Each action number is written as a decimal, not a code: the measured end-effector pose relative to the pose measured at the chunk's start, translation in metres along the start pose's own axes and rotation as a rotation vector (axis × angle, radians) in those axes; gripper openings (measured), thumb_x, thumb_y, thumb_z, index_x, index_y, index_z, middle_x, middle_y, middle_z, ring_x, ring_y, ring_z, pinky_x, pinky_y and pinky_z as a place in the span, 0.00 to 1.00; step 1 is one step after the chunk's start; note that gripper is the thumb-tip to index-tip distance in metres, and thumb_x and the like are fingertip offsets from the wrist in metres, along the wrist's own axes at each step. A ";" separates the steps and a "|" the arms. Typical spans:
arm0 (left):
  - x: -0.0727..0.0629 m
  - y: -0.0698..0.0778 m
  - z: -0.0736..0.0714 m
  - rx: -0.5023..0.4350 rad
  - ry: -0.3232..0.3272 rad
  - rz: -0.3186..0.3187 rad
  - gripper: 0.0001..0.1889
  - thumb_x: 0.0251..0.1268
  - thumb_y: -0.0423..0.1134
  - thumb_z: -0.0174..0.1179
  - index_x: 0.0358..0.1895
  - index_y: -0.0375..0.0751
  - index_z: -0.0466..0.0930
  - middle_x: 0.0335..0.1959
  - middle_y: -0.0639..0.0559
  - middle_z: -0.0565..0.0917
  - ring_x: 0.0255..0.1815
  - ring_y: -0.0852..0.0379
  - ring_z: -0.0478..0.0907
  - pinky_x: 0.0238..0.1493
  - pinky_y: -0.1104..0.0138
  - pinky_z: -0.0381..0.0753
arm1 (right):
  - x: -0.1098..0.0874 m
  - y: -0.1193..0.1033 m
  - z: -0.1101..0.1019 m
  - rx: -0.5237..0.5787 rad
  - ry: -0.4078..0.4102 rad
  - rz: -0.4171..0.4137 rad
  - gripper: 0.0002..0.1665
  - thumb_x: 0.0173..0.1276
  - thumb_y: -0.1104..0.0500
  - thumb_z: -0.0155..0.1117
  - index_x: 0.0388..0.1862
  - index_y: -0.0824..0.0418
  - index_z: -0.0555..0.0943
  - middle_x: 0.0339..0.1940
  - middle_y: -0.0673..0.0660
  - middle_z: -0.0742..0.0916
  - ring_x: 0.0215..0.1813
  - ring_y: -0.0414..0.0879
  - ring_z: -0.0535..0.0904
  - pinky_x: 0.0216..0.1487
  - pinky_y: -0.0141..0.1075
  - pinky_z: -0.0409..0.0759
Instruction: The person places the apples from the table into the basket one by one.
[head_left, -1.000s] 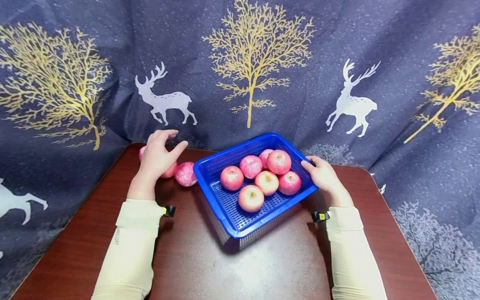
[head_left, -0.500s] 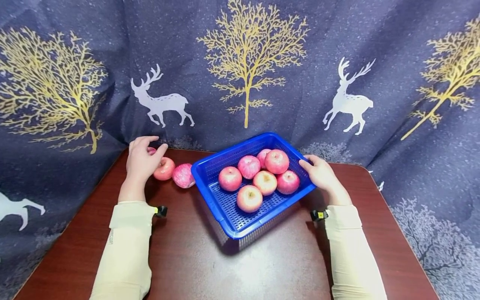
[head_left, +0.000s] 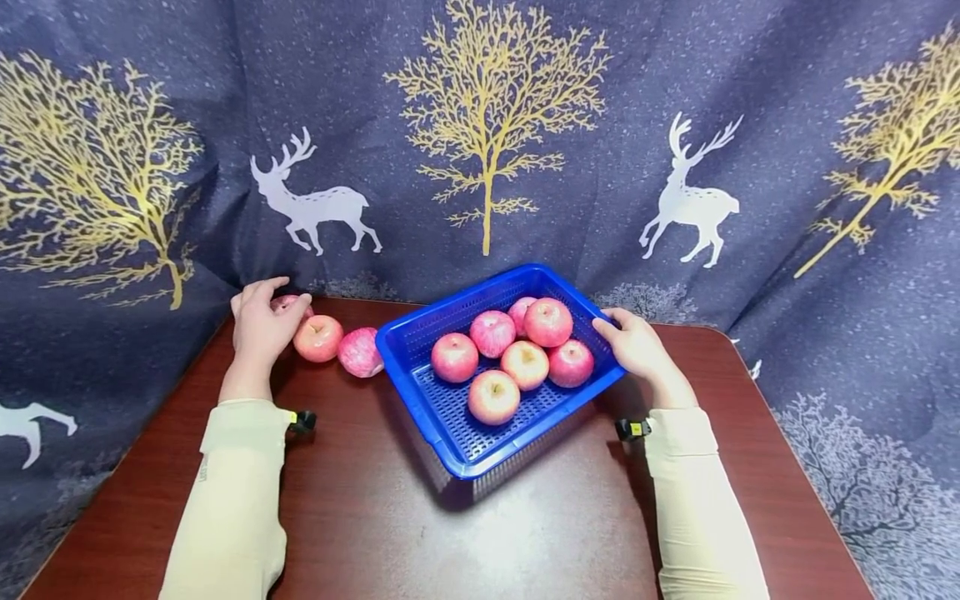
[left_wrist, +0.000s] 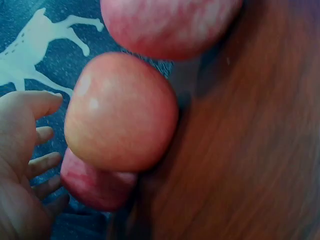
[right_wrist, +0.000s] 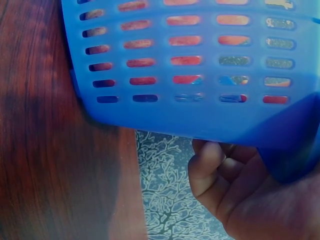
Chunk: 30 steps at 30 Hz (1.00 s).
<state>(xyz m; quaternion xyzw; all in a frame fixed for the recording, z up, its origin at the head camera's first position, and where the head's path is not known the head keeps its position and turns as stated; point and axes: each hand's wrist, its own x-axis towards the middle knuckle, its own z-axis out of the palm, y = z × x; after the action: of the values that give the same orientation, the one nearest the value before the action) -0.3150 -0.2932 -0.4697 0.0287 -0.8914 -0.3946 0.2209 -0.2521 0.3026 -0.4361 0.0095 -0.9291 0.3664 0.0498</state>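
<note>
At the far left of the table, my left hand (head_left: 258,329) reaches around a red apple (head_left: 291,307), partly hiding it. The left wrist view shows its fingers loosely bent beside that apple (left_wrist: 97,189), thumb spread away from them. Closer in lie an orange-red apple (head_left: 318,338) and a streaked pink apple (head_left: 361,352), the latter right at the basket's left corner. My right hand (head_left: 641,348) grips the right end of a blue plastic basket (head_left: 442,442), its thumb over the rim and its fingers underneath. Several apples (head_left: 494,397) sit inside the basket.
The brown wooden table (head_left: 360,517) carries everything. Just behind its far edge hangs a dark blue curtain (head_left: 420,167) printed with deer and golden trees.
My left hand has moved left and down, past the orange-red apple to the farthest one. The right hand keeps its hold on the basket, and the whole view has shifted slightly.
</note>
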 end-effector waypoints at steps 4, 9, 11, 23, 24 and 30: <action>0.002 -0.009 -0.003 0.033 -0.058 -0.013 0.37 0.76 0.56 0.67 0.79 0.38 0.76 0.80 0.29 0.72 0.77 0.26 0.60 0.72 0.36 0.65 | 0.000 -0.002 -0.001 0.009 -0.004 0.006 0.32 0.89 0.44 0.56 0.73 0.68 0.80 0.65 0.72 0.86 0.61 0.65 0.83 0.68 0.59 0.76; 0.010 -0.022 -0.001 0.041 -0.152 -0.003 0.41 0.77 0.57 0.67 0.83 0.35 0.70 0.80 0.24 0.68 0.77 0.20 0.60 0.74 0.32 0.64 | 0.001 -0.003 -0.001 0.030 -0.007 0.010 0.32 0.89 0.44 0.56 0.74 0.68 0.79 0.66 0.72 0.86 0.61 0.65 0.83 0.69 0.60 0.76; 0.014 -0.026 -0.001 0.045 -0.198 0.001 0.43 0.78 0.57 0.66 0.84 0.34 0.67 0.80 0.21 0.65 0.78 0.18 0.59 0.76 0.30 0.62 | 0.002 -0.002 0.000 0.029 -0.010 0.011 0.32 0.89 0.44 0.56 0.74 0.68 0.79 0.66 0.72 0.86 0.61 0.65 0.83 0.69 0.60 0.76; 0.033 -0.018 -0.012 0.044 -0.475 -0.050 0.49 0.80 0.56 0.63 0.84 0.17 0.55 0.81 0.16 0.62 0.82 0.21 0.61 0.81 0.34 0.61 | 0.002 0.001 0.000 -0.004 -0.006 0.002 0.32 0.89 0.44 0.56 0.73 0.69 0.80 0.65 0.72 0.86 0.61 0.65 0.83 0.68 0.61 0.76; 0.035 -0.017 -0.012 0.069 -0.486 -0.048 0.48 0.80 0.57 0.63 0.82 0.18 0.58 0.79 0.16 0.65 0.80 0.21 0.64 0.80 0.34 0.63 | 0.002 0.001 0.000 -0.002 -0.006 0.002 0.32 0.89 0.44 0.56 0.73 0.69 0.80 0.65 0.72 0.86 0.61 0.65 0.83 0.68 0.61 0.76; 0.046 -0.018 -0.011 0.288 -0.479 -0.045 0.42 0.77 0.64 0.62 0.65 0.20 0.76 0.63 0.19 0.81 0.63 0.22 0.79 0.67 0.34 0.76 | 0.001 0.001 0.001 0.005 -0.002 0.006 0.32 0.89 0.45 0.56 0.73 0.69 0.80 0.66 0.73 0.86 0.62 0.66 0.83 0.69 0.61 0.75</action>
<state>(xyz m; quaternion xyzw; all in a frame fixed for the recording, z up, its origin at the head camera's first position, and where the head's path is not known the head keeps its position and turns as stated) -0.3542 -0.3235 -0.4588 -0.0146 -0.9643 -0.2642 -0.0112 -0.2529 0.3031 -0.4375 0.0074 -0.9282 0.3690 0.0477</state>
